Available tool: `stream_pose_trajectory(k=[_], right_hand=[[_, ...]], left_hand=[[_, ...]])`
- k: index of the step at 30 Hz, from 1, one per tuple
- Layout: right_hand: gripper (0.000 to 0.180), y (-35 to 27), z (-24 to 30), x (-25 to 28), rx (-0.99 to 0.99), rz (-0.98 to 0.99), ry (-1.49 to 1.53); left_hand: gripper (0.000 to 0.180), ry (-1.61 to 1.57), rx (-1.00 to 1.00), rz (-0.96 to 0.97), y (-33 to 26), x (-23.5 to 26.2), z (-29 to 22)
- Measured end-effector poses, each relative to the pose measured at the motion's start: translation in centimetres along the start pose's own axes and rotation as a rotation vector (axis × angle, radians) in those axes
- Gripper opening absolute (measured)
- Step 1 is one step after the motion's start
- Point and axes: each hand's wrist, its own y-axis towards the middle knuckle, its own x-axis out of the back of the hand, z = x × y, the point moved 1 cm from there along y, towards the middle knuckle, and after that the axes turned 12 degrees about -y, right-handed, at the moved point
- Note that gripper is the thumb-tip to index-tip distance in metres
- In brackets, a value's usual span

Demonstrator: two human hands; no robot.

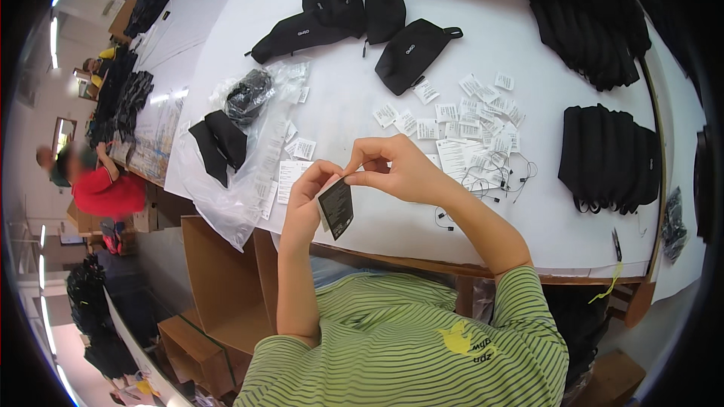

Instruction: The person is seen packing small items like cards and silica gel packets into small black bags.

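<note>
A black hang tag [337,207] with pale print hangs tilted at the table's front edge. My left hand [308,187] is closed on its upper part. Above the tag's top corner my right hand [403,169] pinches with thumb and forefinger, close against the left fingertips. Whether a thin string lies in that pinch is too small to make out. Beyond my right hand lie scattered white printed labels [469,111] and several black looped tag strings [501,179]. A black zip pouch [411,54] with a side loop rests farther back.
More black pouches [313,30] lie at the back. A clear plastic bag [280,98] with black pieces sits left. Stacked black pouches [607,158] and thread snips [617,244] are on the right. Cardboard boxes [226,279] stand below the table; a person in red [109,190] works far left.
</note>
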Motion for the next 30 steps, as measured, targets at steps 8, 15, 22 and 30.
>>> stream_pose_trajectory(k=[8, 15, 22, 30], right_hand=[[0.016, 1.1, -1.4, 1.0, 0.019, 0.028, 0.197], [0.014, 1.2, -2.4, 4.5, -0.039, -0.036, 0.131], [0.013, -0.8, -1.7, 13.8, -0.108, -0.505, 0.074], [0.012, -3.1, -2.6, 17.2, -0.210, -0.771, 0.108]], left_hand=[[0.006, 0.151, -0.189, -0.004, 2.6, -0.3, -0.2], [0.009, 0.256, -0.314, 0.080, 9.6, -1.7, -1.3], [0.091, 1.157, -0.349, -0.248, 30.1, 2.4, -4.0], [0.101, 1.420, 0.191, -0.466, 41.5, 4.9, 0.1]])
